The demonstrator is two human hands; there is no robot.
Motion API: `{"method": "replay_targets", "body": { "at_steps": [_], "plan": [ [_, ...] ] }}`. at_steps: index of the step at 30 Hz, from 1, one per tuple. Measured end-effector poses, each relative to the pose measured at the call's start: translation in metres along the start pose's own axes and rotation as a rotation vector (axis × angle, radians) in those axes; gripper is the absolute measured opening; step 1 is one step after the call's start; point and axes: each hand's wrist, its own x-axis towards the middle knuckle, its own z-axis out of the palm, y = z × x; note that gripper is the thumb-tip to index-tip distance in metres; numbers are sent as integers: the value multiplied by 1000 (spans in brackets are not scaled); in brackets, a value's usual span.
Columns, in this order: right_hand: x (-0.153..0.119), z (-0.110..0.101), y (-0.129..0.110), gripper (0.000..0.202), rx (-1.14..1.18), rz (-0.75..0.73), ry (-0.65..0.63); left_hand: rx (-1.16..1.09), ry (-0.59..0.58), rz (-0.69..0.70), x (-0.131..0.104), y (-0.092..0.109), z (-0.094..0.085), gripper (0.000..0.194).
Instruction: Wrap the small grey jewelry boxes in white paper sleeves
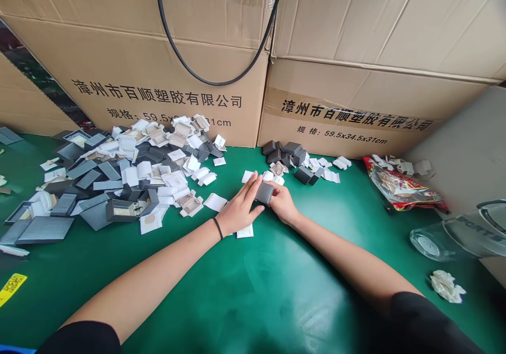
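Observation:
A small dark grey box [264,192] is between my hands over the green table [253,285]. My right hand [282,202] grips its right side with bent fingers. Against its left side rests my left hand [240,210], fingers stretched out and thumb below the box. White paper pieces lie just behind the hands, and a white card [245,231] lies flat below them. On the left spreads a large heap of grey boxes [108,170] and white paper inserts [191,204]. A smaller group of dark boxes [292,148] lies behind my right hand.
Large cardboard boxes [190,53] stand along the back, with a black cable [215,84] hanging before them. At the right are a red food packet [407,188], a clear plastic jar [454,238] and crumpled tissue [446,286]. A yellow label [12,289] is at the left.

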Motion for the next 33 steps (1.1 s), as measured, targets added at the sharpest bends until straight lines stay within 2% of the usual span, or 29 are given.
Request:
{"method": "replay_targets", "body": {
  "at_steps": [2, 4, 11, 15, 19, 23, 28, 31, 33],
  "plan": [
    [0, -3, -2, 24, 97, 65, -12, 91, -40, 154, 0, 1, -1, 73],
    [-1, -4, -4, 26, 153, 100, -28, 143, -40, 239, 1, 0, -2, 68],
    [-6, -3, -7, 29, 213, 115, -51, 177, 39, 362, 3, -2, -4, 69],
    [-8, -3, -11, 30, 158, 69, -81, 156, 60, 385, 3, -2, -5, 69],
    [-7, -3, -6, 30, 98, 90, -64, 222, 81, 365, 2, -4, -6, 67],
    [-6, -3, 3, 29, 44, 85, -84, 227, 62, 256, 2, -7, -5, 58],
    [-5, -2, 1, 61, -30, -83, -203, 96, 71, 95, 0, -10, -6, 47],
    [3, -12, -1, 44, -96, -100, -188, 4, 96, 18, 3, -8, -3, 44],
    [12, -27, -4, 31, -205, -119, -164, -14, 115, -8, 12, -5, 4, 43]
  ]
}}
